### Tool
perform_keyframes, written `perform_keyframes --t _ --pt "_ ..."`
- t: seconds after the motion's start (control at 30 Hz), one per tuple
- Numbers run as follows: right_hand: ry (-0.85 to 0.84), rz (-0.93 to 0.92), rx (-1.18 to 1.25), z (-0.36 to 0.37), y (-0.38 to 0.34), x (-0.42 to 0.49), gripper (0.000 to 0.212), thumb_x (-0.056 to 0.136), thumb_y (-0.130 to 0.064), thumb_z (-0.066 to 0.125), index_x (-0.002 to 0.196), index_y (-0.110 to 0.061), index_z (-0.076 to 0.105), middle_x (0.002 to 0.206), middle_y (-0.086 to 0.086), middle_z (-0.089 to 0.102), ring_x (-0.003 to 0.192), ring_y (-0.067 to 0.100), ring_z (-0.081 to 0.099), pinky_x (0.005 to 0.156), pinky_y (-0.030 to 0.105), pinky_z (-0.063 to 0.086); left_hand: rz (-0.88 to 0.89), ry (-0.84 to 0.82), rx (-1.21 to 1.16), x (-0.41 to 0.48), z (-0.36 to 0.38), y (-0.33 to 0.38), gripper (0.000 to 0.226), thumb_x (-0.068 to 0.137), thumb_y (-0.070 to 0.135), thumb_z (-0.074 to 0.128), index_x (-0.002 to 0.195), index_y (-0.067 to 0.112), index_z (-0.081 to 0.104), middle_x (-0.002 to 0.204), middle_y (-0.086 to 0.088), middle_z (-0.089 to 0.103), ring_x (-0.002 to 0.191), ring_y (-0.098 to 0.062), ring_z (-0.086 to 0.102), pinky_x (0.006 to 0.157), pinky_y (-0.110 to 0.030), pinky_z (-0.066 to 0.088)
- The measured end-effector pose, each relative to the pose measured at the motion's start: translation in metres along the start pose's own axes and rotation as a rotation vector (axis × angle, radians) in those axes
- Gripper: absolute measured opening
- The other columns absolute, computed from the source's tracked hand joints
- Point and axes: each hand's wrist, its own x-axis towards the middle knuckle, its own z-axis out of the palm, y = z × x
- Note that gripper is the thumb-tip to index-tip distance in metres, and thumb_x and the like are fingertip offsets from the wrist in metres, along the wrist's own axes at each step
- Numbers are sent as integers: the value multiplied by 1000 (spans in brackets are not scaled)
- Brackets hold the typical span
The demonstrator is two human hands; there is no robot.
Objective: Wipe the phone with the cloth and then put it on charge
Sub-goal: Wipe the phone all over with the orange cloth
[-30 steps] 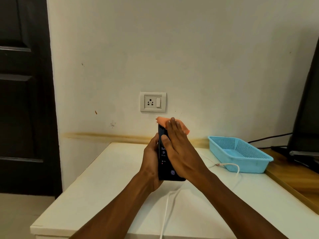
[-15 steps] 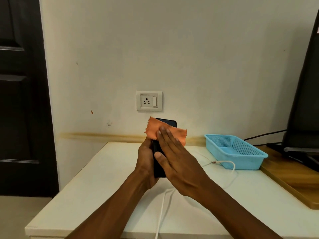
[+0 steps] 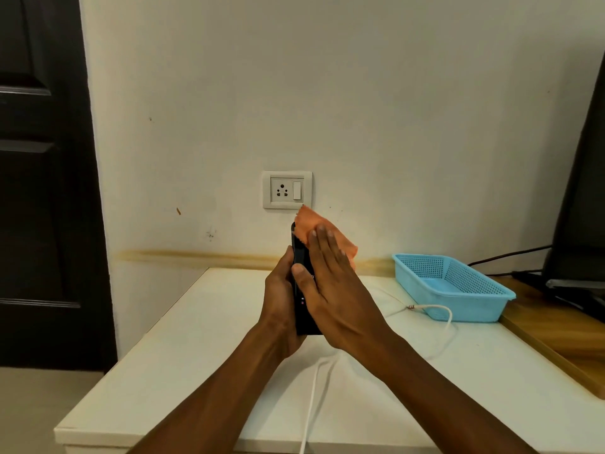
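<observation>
A black phone stands upright above the white table, gripped from the left by my left hand. My right hand lies flat with straight fingers against the phone's screen side and presses an orange cloth onto it. The cloth sticks out above and to the right of my fingertips. Most of the phone's screen is hidden behind my right hand. A white charging cable lies on the table, its plug end near the blue basket. A wall socket with a switch is just above the phone.
A blue plastic basket stands at the back right of the table. A wooden desk with a dark monitor and black cables adjoins on the right. A dark door is at the left.
My right hand with the cloth has slid along the phone's screen, down and then back up. The phone turned from facing me to edge-on. The view shifted slightly.
</observation>
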Motion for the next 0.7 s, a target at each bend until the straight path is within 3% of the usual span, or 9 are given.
perform_keyframes --t 0.13,0.3,0.4,0.53,0.7 --pt "-57 -102 -24 5 -5 -10 62 95 -49 15 147 -28 -12 154 -17 -23 142 -2 -21 121 30 -6 61 15 21 -2 -3 -1 47 99 48 35 104 20 71 101 -7 77 91 -23 74 65 -30 60" --pt "-134 -135 -48 -6 -2 -33 63 96 -56 14 148 -32 -12 156 -18 -21 141 -5 -21 121 31 -4 40 28 43 1 -7 -5 49 102 43 25 102 14 64 79 -4 78 71 -18 75 53 -26 59" --pt "-145 -123 -70 -15 3 -43 65 93 -58 11 149 -33 -11 156 -20 -19 140 -8 -20 119 28 -4 -24 0 -1 1 -5 -2 54 99 49 29 103 10 66 84 -11 78 74 -24 75 57 -32 60" --pt "-114 -56 -87 -20 10 -44 68 91 -59 8 149 -32 -15 154 -21 -24 139 -9 -23 119 26 -4 -55 -24 -45 -1 0 2 58 91 57 45 114 11 71 113 -17 72 98 -32 71 76 -39 60" --pt "-78 -18 -58 -21 9 -30 71 91 -58 9 150 -26 -15 157 -14 -23 140 -6 -23 122 31 -1 -37 -44 -65 2 -1 -1 53 90 56 46 97 15 79 98 -13 76 84 -29 74 69 -37 61"
